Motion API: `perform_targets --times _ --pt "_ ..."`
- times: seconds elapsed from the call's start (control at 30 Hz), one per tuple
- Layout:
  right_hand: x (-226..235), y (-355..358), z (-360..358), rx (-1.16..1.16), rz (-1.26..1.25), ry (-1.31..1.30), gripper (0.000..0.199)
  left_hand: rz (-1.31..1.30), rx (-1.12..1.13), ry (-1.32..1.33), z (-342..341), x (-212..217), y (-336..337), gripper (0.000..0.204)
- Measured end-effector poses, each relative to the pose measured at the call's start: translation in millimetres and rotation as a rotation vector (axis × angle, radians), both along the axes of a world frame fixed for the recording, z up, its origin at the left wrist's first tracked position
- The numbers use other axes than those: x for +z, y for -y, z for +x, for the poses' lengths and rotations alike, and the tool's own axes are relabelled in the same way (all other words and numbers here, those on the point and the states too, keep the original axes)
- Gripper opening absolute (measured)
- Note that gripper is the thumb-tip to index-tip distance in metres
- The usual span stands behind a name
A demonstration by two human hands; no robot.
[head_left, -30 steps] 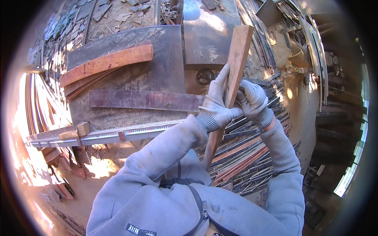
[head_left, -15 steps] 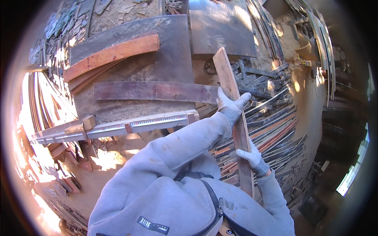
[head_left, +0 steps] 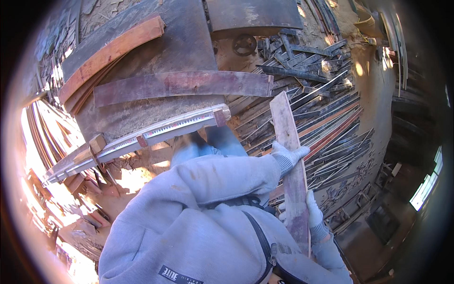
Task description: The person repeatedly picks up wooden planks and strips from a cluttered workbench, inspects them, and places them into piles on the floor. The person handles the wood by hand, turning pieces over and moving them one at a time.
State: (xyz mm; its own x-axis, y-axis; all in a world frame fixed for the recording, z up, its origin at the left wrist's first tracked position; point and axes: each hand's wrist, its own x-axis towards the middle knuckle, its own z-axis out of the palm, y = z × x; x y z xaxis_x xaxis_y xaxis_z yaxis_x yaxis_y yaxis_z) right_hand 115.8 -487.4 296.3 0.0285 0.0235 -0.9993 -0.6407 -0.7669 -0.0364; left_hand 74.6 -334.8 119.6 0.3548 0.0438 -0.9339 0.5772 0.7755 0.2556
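At far left, slats [head_left: 40, 135] stand in a sunlit bundle. Next, a curved orange-brown board [head_left: 113, 54] lies over thinner pieces on a dark bench [head_left: 189, 38]. A small block [head_left: 97, 143] sits at the bench's near edge, where a ruler [head_left: 165, 125] runs along, its white face printed with a row of small black and red figures. Below, on the grey sweatshirt [head_left: 189, 232], a dark label [head_left: 179, 274] bears pale lettering, upside down in this view; a grey patch by the zip is too unclear to read. A purple-brown board [head_left: 184, 84] lies across the bench, its right end jutting past the edge, and a handwheel [head_left: 244, 45] shows beyond it.

Further right, the gloved left hand [head_left: 286, 154] grasps the plank [head_left: 294, 189], thumb across its face. The plank slants lengthwise at the person's right front, its lower end close to the sweatshirt. The gloved right hand [head_left: 314, 213] grips it lower down, at the right edge, with fingertips showing past the left edge. Behind, dark and reddish strips [head_left: 331, 137] lie heaped on the ground.
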Motion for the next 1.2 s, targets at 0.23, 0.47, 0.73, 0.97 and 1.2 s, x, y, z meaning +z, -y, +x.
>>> perform_targets --times 0.23,0.47,0.73,0.97,1.2 --pt "-40 0 15 -0.179 0.07 -0.067 0.1 0.549 -0.465 0.251 -54 -30 -55 0.12" --pt "-60 -26 44 -0.252 0.117 -0.024 0.091 1.517 -1.273 0.095 -102 -113 -233 0.116" --pt "-81 -87 40 -0.157 0.093 -0.239 0.089 1.69 -0.935 -0.415 -159 -128 -322 0.102" --pt "-111 -183 22 0.251 0.051 -0.167 0.092 0.721 -0.063 0.106 -148 -51 -200 0.119" --pt "-105 -255 2 0.475 -0.05 -0.114 0.088 -0.26 0.333 0.029 -93 -27 -148 0.119"
